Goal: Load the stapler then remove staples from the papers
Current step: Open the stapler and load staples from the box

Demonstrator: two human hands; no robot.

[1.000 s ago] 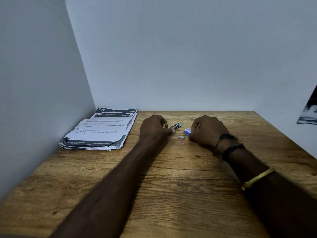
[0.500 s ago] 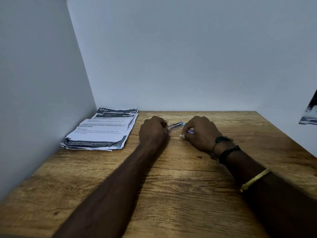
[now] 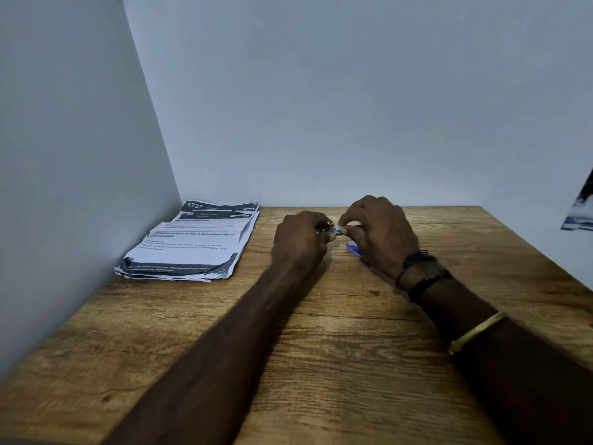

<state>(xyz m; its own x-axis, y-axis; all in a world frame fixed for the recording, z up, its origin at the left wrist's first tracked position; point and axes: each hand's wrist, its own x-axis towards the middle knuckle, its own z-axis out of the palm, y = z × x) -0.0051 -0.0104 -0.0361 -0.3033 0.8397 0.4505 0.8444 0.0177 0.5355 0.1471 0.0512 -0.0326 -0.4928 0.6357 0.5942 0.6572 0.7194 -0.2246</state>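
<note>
My left hand [image 3: 300, 240] is closed around a small metal stapler [image 3: 328, 229], of which only a bit of the shiny end shows between the hands. My right hand [image 3: 378, 228] pinches a short strip of staples [image 3: 338, 232] at the stapler's end, thumb and forefinger together. Both hands are raised slightly above the wooden table [image 3: 321, 348]. A small blue and white staple box [image 3: 353, 247] lies on the table just under my right hand, partly hidden. A stack of printed papers [image 3: 192, 242] lies at the back left against the wall.
White walls close the table on the left and the back. Black bands and a gold bangle sit on my right wrist. A dark object shows at the right frame edge [image 3: 579, 213].
My right hand picked the staple strip off the table and rose to meet the stapler. My left hand lifted the stapler a little. The staple box is now uncovered beside my right hand.
</note>
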